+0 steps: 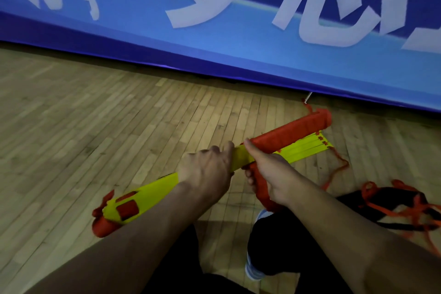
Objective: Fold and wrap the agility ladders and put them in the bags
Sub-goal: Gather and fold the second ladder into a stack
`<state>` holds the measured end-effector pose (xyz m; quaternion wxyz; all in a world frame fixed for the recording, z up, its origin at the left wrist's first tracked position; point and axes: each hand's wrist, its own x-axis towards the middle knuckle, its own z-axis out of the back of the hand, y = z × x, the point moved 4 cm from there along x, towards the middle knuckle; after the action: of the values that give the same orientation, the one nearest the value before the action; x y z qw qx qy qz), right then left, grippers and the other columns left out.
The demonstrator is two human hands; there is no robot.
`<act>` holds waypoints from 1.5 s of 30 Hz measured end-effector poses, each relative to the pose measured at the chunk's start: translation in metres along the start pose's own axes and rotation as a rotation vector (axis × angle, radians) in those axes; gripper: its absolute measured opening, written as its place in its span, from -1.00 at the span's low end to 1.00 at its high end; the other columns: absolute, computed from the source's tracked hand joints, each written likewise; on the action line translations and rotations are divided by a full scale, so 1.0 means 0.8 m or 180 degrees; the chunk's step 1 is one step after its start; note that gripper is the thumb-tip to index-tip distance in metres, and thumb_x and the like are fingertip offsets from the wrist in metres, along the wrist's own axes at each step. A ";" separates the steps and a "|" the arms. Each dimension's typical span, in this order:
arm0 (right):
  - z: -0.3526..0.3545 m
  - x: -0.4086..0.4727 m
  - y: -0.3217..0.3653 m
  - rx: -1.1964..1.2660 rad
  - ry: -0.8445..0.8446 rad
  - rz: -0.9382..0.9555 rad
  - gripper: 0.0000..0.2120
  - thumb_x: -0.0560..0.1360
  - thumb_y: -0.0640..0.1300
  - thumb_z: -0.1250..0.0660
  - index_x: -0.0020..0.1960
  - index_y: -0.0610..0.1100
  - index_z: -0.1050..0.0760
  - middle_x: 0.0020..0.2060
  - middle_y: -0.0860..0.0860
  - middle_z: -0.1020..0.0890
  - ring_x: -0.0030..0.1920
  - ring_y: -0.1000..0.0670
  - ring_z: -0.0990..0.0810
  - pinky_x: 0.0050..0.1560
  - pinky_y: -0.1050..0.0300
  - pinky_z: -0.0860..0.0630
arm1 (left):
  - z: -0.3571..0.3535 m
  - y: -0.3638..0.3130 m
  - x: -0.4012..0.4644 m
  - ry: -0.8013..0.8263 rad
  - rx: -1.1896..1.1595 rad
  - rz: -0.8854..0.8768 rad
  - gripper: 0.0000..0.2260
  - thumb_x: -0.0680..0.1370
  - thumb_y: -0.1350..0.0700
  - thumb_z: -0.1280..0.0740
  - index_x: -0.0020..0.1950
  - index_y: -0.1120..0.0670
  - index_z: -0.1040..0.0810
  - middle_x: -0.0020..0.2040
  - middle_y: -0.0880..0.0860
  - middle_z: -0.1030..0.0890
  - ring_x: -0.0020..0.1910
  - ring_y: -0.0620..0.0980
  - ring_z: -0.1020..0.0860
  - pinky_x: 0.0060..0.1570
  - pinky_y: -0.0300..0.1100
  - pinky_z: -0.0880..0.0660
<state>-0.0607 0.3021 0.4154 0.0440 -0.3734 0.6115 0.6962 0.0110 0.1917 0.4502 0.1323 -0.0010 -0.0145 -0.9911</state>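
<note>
Two hands point(207, 169) point(272, 174) grip one folded ladder bundle point(152, 192).

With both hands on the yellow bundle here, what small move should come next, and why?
Probably another turn of the red strap around the yellow rungs. The left hand grips the stacked rungs mid-length, the right hand holds strap against them, and only the far end looks wrapped. Loose strap trails to the floor, and the black bag lies beside the person, not yet used.

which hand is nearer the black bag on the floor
Right. The right hand grips the red strap at the middle of the rung bundle, on the black bag's side. The left hand holds the bundle further from it.
</note>
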 end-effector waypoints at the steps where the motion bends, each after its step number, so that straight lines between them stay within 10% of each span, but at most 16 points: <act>1: 0.002 0.002 -0.001 0.0089 -0.0090 0.0041 -0.54 0.48 0.26 -0.37 -0.18 -0.17 -0.54 -0.52 -0.04 -0.49 -0.56 0.03 -0.46 -0.49 0.20 -0.37 | -0.001 -0.002 -0.001 0.0007 -0.0051 -0.0172 -0.45 0.56 -0.27 -0.25 0.39 0.02 -0.22 0.16 0.04 -0.52 0.05 0.06 -0.57 -0.19 -0.08 -0.42; 6: 0.008 0.000 -0.005 0.0224 -0.0216 0.0139 -0.59 0.47 0.21 -0.41 -0.22 -0.15 -0.52 -0.52 -0.03 -0.48 -0.56 0.02 -0.44 -0.47 0.19 -0.39 | -0.008 0.014 0.002 0.0427 -0.1179 -0.0596 -0.54 0.60 -0.20 -0.23 0.36 0.04 -0.24 0.08 0.08 -0.52 -0.11 0.03 -0.55 -0.11 -0.03 -0.57; 11: -0.010 -0.001 -0.004 0.0474 -0.0103 0.0123 -0.59 0.36 0.28 -0.48 -0.31 -0.07 -0.58 -0.46 -0.07 -0.51 -0.51 0.00 -0.48 -0.43 0.19 -0.43 | -0.013 0.002 -0.001 0.0207 -0.0795 -0.0538 -0.57 0.63 0.05 -0.26 0.30 -0.08 -0.02 -0.05 0.07 -0.55 -0.24 0.03 -0.57 -0.25 -0.05 -0.60; 18: -0.008 -0.011 0.003 0.0800 0.0323 0.0797 -0.71 0.34 0.13 -0.51 -0.27 -0.11 -0.61 -0.37 -0.10 -0.58 -0.38 -0.05 -0.52 -0.37 0.12 -0.42 | 0.014 0.032 0.009 0.2120 -0.2869 -0.0031 -0.62 0.50 -0.09 -0.44 0.24 0.01 -0.48 0.04 -0.01 -0.64 -0.11 -0.07 -0.67 -0.19 -0.21 -0.55; 27: -0.005 -0.009 0.005 0.0077 0.0579 0.0062 -0.17 0.45 0.46 -0.06 0.09 -0.29 -0.60 -0.45 -0.09 -0.53 -0.49 0.01 -0.51 -0.39 0.15 -0.40 | 0.005 0.045 0.020 0.1260 -0.2284 0.0256 -0.63 0.43 -0.10 -0.50 0.11 0.05 -0.53 -0.09 0.03 -0.59 -0.15 -0.03 -0.56 -0.15 -0.13 -0.49; 38: -0.009 0.003 -0.006 0.0275 -0.0162 -0.0094 -0.63 0.44 0.18 -0.46 -0.20 -0.14 -0.57 -0.55 -0.02 -0.47 -0.59 0.05 -0.42 -0.51 0.23 -0.37 | -0.002 0.001 0.010 0.0325 -0.0235 -0.0152 -0.49 0.54 -0.25 -0.31 0.33 0.04 -0.32 0.04 0.07 -0.57 -0.02 0.10 -0.60 -0.16 -0.09 -0.49; 45: -0.005 -0.001 -0.006 0.0294 0.0205 0.0327 -0.63 0.43 0.15 -0.43 -0.32 -0.13 -0.52 -0.53 -0.02 -0.39 -0.61 0.07 -0.30 -0.58 0.26 -0.26 | -0.010 0.025 -0.021 0.2713 -0.4313 0.0478 -0.68 0.56 -0.10 -0.37 0.22 0.03 -0.52 0.07 0.15 -0.66 -0.06 0.16 -0.68 -0.06 0.06 -0.62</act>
<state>-0.0558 0.3005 0.4120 0.0057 -0.3612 0.6625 0.6562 0.0321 0.1768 0.4423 0.1634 0.2965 0.6419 -0.6880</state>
